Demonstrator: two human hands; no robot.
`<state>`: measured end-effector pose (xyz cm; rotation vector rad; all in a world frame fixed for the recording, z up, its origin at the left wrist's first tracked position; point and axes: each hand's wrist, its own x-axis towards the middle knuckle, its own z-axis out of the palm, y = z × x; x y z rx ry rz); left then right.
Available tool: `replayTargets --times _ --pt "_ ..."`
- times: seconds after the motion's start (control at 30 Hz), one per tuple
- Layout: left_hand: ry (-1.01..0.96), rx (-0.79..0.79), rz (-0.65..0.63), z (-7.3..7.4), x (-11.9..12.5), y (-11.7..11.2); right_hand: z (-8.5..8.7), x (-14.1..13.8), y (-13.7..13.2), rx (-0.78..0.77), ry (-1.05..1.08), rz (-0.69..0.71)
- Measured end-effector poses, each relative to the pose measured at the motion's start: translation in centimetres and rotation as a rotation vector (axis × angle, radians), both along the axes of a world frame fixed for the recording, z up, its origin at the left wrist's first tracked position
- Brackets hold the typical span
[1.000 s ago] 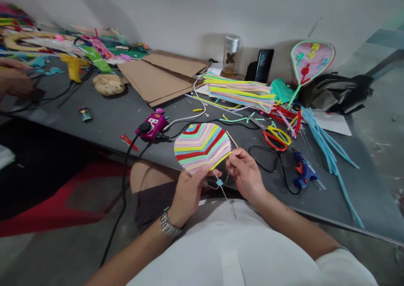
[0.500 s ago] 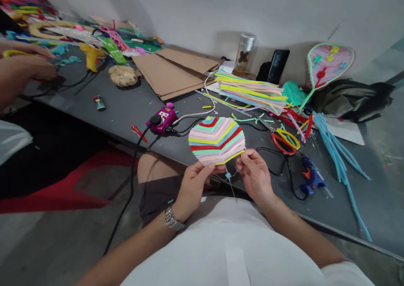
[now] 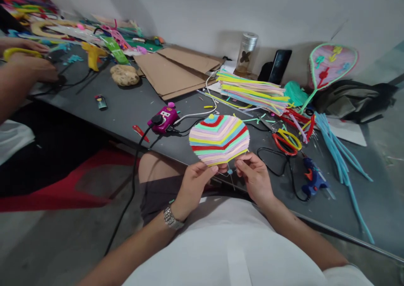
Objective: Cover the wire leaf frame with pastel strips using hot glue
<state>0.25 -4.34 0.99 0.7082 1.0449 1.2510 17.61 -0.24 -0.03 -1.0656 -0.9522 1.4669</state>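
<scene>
A round fan of striped pipe cleaners (image 3: 219,139) is held over the table's front edge, its rows bent into V shapes in pink, yellow, blue, red, green and lilac. My left hand (image 3: 196,184) is closed on its lower left rim, thumb in front. At the lower right, my right hand (image 3: 257,177) pinches the rim or the thin wire there; its fingertips hide which. Below the rows, bare wires meet at a small blue knot (image 3: 229,171), with a thin stem pointing down toward my shirt.
Right of the fan lie scissors (image 3: 285,142), a blue glue gun (image 3: 314,178) and blue pipe cleaners (image 3: 341,151). Behind are a pipe-cleaner bundle (image 3: 252,90), a bottle (image 3: 246,54) and cardboard (image 3: 176,73). A purple power socket (image 3: 163,118) trails cords. Another person's hands (image 3: 28,63) work at far left.
The fan has turned slightly, showing a wider face, and its blue knot sits a little higher. Both my hands keep their places on it. The other person's hands have shifted a little.
</scene>
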Motion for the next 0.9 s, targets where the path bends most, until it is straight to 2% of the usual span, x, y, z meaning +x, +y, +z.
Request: replayTargets --times 0.27,0.63,0.8,0.9 --pt "-0.103 0.007 0.132 -0.3 0.7 0.3 0.0 0.0 0.2 -0.069 0.044 0.011" --pt "-0.021 -0.02 0.209 -0.8 0.1 0.4 0.4 -0.6 0.0 -0.117 0.096 0.05" --pt "-0.078 -0.007 0.221 -0.4 0.4 0.4 0.3 -1.3 -0.2 -0.14 0.127 0.04" --pt "-0.064 -0.073 0.158 -0.6 0.7 0.7 0.0 -1.8 -0.4 -0.146 0.138 0.119"
